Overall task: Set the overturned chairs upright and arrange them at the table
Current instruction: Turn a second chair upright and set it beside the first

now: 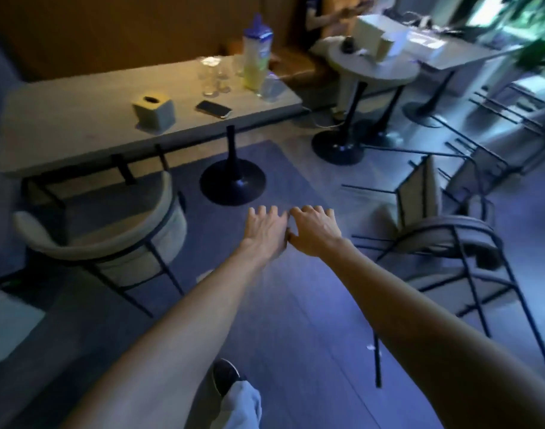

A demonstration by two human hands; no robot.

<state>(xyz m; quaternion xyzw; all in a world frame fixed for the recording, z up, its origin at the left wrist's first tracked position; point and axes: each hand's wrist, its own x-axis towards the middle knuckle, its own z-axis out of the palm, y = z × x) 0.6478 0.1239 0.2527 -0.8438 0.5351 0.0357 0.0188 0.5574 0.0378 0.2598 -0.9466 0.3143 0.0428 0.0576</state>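
Both arms reach forward over the floor. My left hand point(266, 232) and my right hand point(316, 230) are side by side, fingers spread, holding nothing. A beige chair with a curved back point(110, 239) stands upright at the long rectangular table point(79, 131), tucked partly under its near edge on the left. To the right, an overturned chair point(420, 193) lies on its side, black legs pointing left. A dark-backed chair point(469, 239) stands right in front of it. My right hand is a short way left of the overturned chair, not touching it.
The long table holds a tissue box point(153, 111), a phone point(214, 109), glasses point(214, 75) and a bottle point(257, 54). Its black pedestal base point(232, 184) stands ahead. A round table point(373, 66) is behind, with a seated person point(333, 17). More chair frames point(497, 113) crowd the far right.
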